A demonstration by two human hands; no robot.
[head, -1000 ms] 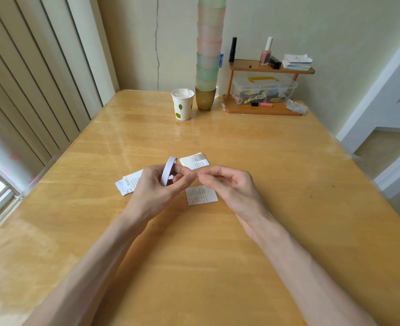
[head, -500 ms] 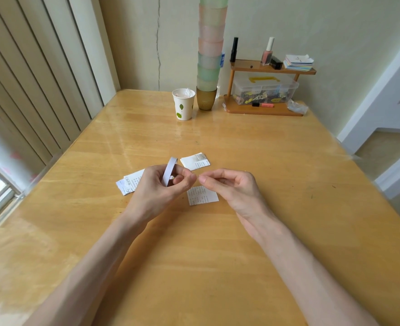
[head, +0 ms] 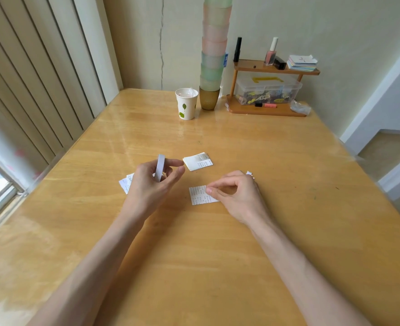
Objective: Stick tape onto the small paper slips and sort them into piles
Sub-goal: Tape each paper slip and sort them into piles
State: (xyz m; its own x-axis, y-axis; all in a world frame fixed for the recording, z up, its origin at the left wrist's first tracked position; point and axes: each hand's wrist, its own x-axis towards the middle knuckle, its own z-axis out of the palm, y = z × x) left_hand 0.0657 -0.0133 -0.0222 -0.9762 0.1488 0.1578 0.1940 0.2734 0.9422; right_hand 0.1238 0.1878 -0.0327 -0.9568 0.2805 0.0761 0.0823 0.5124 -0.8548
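My left hand point(head: 153, 184) holds a white tape roll point(head: 159, 170) upright between thumb and fingers, above the table. My right hand point(head: 235, 194) is pinched with thumb and forefinger over the right part of a small printed paper slip point(head: 200, 196) lying flat on the table; whether a clear piece of tape is between the fingertips I cannot tell. A small pile of slips point(head: 197, 161) lies just beyond the hands. Another few slips point(head: 125, 183) lie left of my left hand, partly hidden by it. A white paper corner point(head: 249, 173) peeks out behind my right hand.
On the wooden table point(head: 194, 255), at the far end, stand a paper cup point(head: 186, 103), a tall stack of coloured cups point(head: 212, 67) and a small wooden shelf point(head: 267, 90) with a clear box and bottles. Blinds and a window are at left.
My hands have come apart. The right hand moved down and right onto the printed slip. The left hand stayed up with the tape roll.
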